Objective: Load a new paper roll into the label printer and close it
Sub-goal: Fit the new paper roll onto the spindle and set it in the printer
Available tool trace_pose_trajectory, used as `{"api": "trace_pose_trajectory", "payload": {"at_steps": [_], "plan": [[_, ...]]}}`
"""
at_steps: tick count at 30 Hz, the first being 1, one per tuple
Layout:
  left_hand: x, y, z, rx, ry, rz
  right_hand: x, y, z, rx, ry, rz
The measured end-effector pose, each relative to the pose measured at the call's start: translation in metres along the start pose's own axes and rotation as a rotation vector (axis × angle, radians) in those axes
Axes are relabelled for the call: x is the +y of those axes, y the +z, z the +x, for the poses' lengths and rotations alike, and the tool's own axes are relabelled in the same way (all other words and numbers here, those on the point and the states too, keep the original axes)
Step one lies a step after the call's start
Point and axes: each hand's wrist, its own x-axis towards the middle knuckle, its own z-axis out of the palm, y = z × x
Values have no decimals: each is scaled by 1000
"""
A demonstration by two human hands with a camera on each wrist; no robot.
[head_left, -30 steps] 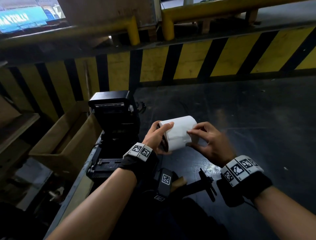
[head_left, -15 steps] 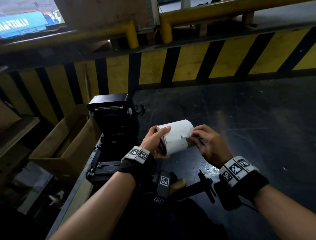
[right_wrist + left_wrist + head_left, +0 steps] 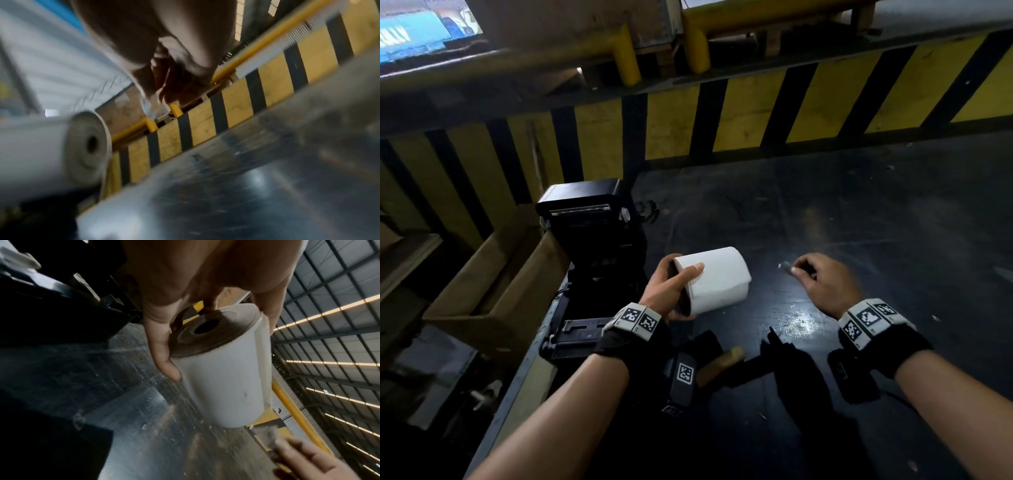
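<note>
My left hand [image 3: 674, 284] grips a white paper roll [image 3: 717, 279] by its near end, above the dark table; the roll [image 3: 222, 369] shows a dark core hole in the left wrist view. To its right, apart from the roll, my right hand [image 3: 815, 277] pinches a small scrap of tape or paper [image 3: 786, 266] between thumb and fingertips; the scrap [image 3: 147, 107] hangs from the fingers in the blurred right wrist view. The black label printer [image 3: 592, 253] stands at the table's left edge with its lid raised and its bay open.
A black spindle with a tan core [image 3: 726, 359] lies on the table [image 3: 859, 212] near my wrists. An open cardboard box [image 3: 493, 281] sits left of the printer, below the table edge. A yellow-and-black striped barrier [image 3: 756, 113] runs along the far side.
My right hand has pulled away from the roll to the right, taking a small scrap with it. The left hand still holds the roll, now a little lower.
</note>
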Motion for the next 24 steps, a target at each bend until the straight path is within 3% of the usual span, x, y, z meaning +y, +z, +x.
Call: {"api": "trace_pose_trajectory", "payload": {"at_steps": [2,5,8,16,20,24], "plan": [[-9,-2,1,16,-12,16,29,3,-6,-193,-3,-218],[-25,-1,0,25,-39,20,63,9,-24,-404,67,-367],[-37,3,-1,12,-68,28,81,17,-45,-523,117,-444],[-44,15,-6,41,-18,46,95,18,-68,-493,137,-431],[-36,17,-8,19,18,34,76,10,-66,-314,161,-269],[-31,17,-13,11,51,25,55,28,-72,-407,249,-225]]}}
